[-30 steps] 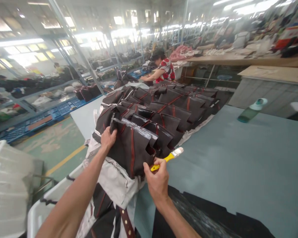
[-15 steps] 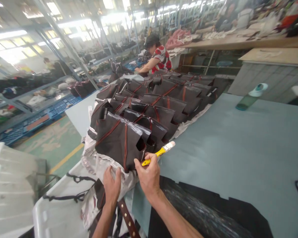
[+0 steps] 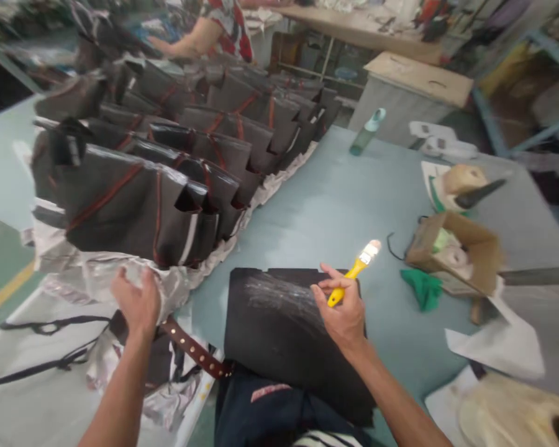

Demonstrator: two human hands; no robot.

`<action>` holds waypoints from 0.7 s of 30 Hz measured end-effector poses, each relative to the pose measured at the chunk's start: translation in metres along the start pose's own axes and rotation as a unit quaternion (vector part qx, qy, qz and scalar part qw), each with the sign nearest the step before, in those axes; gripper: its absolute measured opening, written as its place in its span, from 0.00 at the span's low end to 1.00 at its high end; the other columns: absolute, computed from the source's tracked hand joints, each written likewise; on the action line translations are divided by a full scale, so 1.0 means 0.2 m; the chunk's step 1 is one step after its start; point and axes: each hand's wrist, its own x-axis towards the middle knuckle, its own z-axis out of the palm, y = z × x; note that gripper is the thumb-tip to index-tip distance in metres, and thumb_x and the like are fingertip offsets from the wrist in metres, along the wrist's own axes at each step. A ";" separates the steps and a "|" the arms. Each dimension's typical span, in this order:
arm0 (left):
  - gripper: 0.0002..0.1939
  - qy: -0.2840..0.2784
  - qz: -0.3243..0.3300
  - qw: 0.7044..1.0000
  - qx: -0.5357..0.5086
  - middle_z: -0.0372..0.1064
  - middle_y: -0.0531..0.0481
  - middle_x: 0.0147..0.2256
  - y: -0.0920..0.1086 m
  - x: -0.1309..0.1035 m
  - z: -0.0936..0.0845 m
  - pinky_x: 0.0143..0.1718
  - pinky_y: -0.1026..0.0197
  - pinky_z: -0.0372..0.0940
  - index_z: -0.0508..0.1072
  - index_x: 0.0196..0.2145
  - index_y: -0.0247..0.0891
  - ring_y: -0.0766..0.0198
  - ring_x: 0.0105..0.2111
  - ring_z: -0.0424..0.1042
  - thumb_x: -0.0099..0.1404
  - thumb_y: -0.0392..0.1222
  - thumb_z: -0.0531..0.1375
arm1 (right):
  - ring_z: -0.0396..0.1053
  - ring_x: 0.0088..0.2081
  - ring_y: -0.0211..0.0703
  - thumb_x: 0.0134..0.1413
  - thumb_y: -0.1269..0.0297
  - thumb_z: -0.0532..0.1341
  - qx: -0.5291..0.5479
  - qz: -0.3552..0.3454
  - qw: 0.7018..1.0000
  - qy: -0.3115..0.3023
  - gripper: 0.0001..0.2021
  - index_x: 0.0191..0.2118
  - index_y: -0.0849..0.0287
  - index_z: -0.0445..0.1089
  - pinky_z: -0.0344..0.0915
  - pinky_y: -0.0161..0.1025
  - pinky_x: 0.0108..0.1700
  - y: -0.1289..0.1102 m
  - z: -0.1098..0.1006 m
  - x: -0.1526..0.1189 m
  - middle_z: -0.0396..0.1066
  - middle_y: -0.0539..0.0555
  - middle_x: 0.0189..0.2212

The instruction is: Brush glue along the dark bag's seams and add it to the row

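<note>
- Just then the person's left hand (image 3: 137, 301) had come off the near dark brown bag (image 3: 121, 208), which it had gripped by its far corner a second before, and hovered low at the crinkled silver wrapping (image 3: 81, 276) beneath the row, fingers loosely curled, gripping nothing that I could make out.
- Meanwhile the right hand (image 3: 342, 310) had drawn away from that bag's open end and moved right, over the flat black panel (image 3: 284, 329) lying near the table's (image 3: 335, 198) near edge.
- It pinched the yellow-handled brush (image 3: 354, 272) between thumb and fingers, white bristles pointing to the far right, clear of the panel.
- To my eye the attention had passed from the bags to the panel.
- That panel looked matt black with pale, streaky strokes across its far half.
- Bags stood in overlapping rows running to the far left, each crossed by reddish-brown straps.
- A studded brown belt (image 3: 193, 354) lay between the two hands, at the near edge.
- Off right sat an open cardboard box (image 3: 456, 248) and a green rag (image 3: 422, 288); a green bottle (image 3: 367, 131) lay farther off.
</note>
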 end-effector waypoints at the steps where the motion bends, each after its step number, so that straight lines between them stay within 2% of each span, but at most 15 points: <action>1: 0.37 0.026 -0.004 1.000 -0.002 0.57 0.25 0.67 0.05 -0.06 -0.04 0.69 0.28 0.53 0.54 0.70 0.23 0.32 0.68 0.57 0.74 0.54 0.52 | 0.82 0.49 0.52 0.65 0.52 0.65 -0.041 0.014 0.999 0.014 0.12 0.41 0.53 0.64 0.77 0.47 0.45 0.10 -0.09 -0.07 0.80 0.65 0.54; 2: 0.37 0.035 0.002 0.999 -0.007 0.59 0.31 0.67 0.09 -0.13 -0.08 0.69 0.31 0.56 0.57 0.70 0.28 0.36 0.68 0.59 0.73 0.55 0.53 | 0.81 0.49 0.54 0.66 0.53 0.64 -0.073 0.029 0.997 0.027 0.11 0.41 0.53 0.64 0.77 0.48 0.45 0.19 -0.17 -0.14 0.80 0.66 0.54; 3: 0.33 0.033 0.009 0.999 -0.015 0.64 0.36 0.64 0.12 -0.23 -0.10 0.66 0.36 0.62 0.62 0.68 0.35 0.40 0.63 0.66 0.73 0.57 0.52 | 0.82 0.49 0.55 0.66 0.53 0.64 -0.101 0.042 0.993 0.038 0.11 0.40 0.53 0.65 0.77 0.49 0.45 0.27 -0.24 -0.22 0.80 0.67 0.53; 4: 0.28 0.009 0.017 1.000 -0.021 0.72 0.42 0.57 0.14 -0.34 -0.11 0.62 0.37 0.67 0.70 0.61 0.41 0.43 0.56 0.73 0.73 0.59 0.52 | 0.82 0.48 0.58 0.65 0.53 0.64 -0.124 0.052 0.990 0.046 0.12 0.40 0.54 0.65 0.77 0.51 0.44 0.34 -0.29 -0.31 0.80 0.68 0.52; 5: 0.25 -0.051 0.034 0.998 -0.023 0.76 0.45 0.50 0.14 -0.46 -0.10 0.58 0.37 0.70 0.75 0.54 0.44 0.44 0.50 0.77 0.72 0.61 0.52 | 0.82 0.48 0.59 0.65 0.52 0.64 -0.141 0.060 0.987 0.050 0.12 0.40 0.54 0.66 0.77 0.52 0.44 0.40 -0.33 -0.40 0.81 0.68 0.51; 7: 0.23 -0.196 0.094 0.976 -0.036 0.78 0.46 0.43 0.11 -0.71 -0.02 0.54 0.39 0.73 0.76 0.48 0.45 0.45 0.44 0.79 0.69 0.63 0.55 | 0.82 0.47 0.60 0.66 0.52 0.63 -0.161 0.070 0.984 0.040 0.12 0.40 0.55 0.67 0.77 0.54 0.43 0.48 -0.35 -0.57 0.81 0.68 0.50; 8: 0.25 -0.258 0.143 0.954 -0.047 0.78 0.44 0.46 0.08 -0.83 0.05 0.56 0.40 0.73 0.76 0.49 0.44 0.44 0.47 0.79 0.67 0.64 0.57 | 0.82 0.47 0.60 0.66 0.53 0.63 -0.163 0.073 0.984 0.028 0.11 0.40 0.55 0.68 0.78 0.53 0.43 0.51 -0.35 -0.65 0.81 0.67 0.50; 9: 0.26 -0.285 0.190 0.938 -0.051 0.77 0.40 0.51 0.05 -0.93 0.12 0.59 0.40 0.71 0.76 0.50 0.42 0.43 0.53 0.77 0.67 0.65 0.57 | 0.82 0.47 0.59 0.66 0.54 0.63 -0.162 0.075 0.984 0.014 0.10 0.39 0.55 0.69 0.78 0.52 0.43 0.53 -0.34 -0.72 0.81 0.66 0.51; 11: 0.30 -0.295 0.262 0.918 -0.028 0.71 0.31 0.59 -0.01 -1.09 0.25 0.62 0.36 0.68 0.74 0.55 0.37 0.38 0.60 0.72 0.69 0.64 0.55 | 0.82 0.47 0.57 0.65 0.56 0.63 -0.156 0.083 0.984 -0.010 0.08 0.38 0.54 0.70 0.79 0.51 0.43 0.55 -0.31 -0.84 0.81 0.63 0.51; 13: 0.33 -0.293 0.303 0.907 -0.003 0.63 0.24 0.65 -0.02 -1.18 0.35 0.66 0.31 0.62 0.72 0.59 0.31 0.32 0.68 0.61 0.70 0.62 0.55 | 0.81 0.47 0.57 0.65 0.57 0.62 -0.148 0.095 0.984 -0.023 0.08 0.37 0.53 0.71 0.79 0.53 0.44 0.58 -0.29 -0.92 0.81 0.62 0.52; 16: 0.36 -0.286 0.355 0.890 0.034 0.54 0.22 0.70 0.03 -1.22 0.44 0.69 0.29 0.55 0.67 0.64 0.27 0.28 0.74 0.47 0.71 0.59 0.54 | 0.80 0.51 0.59 0.64 0.58 0.62 -0.137 0.119 0.983 -0.023 0.07 0.36 0.54 0.71 0.79 0.57 0.49 0.63 -0.31 -0.96 0.80 0.63 0.54; 21: 0.37 -0.301 0.370 0.878 0.042 0.50 0.24 0.72 0.19 -1.24 0.53 0.71 0.30 0.51 0.64 0.68 0.28 0.30 0.75 0.43 0.72 0.60 0.52 | 0.78 0.55 0.55 0.65 0.62 0.59 -0.095 0.153 0.984 -0.010 0.06 0.37 0.54 0.71 0.77 0.57 0.54 0.70 -0.43 -0.89 0.78 0.64 0.56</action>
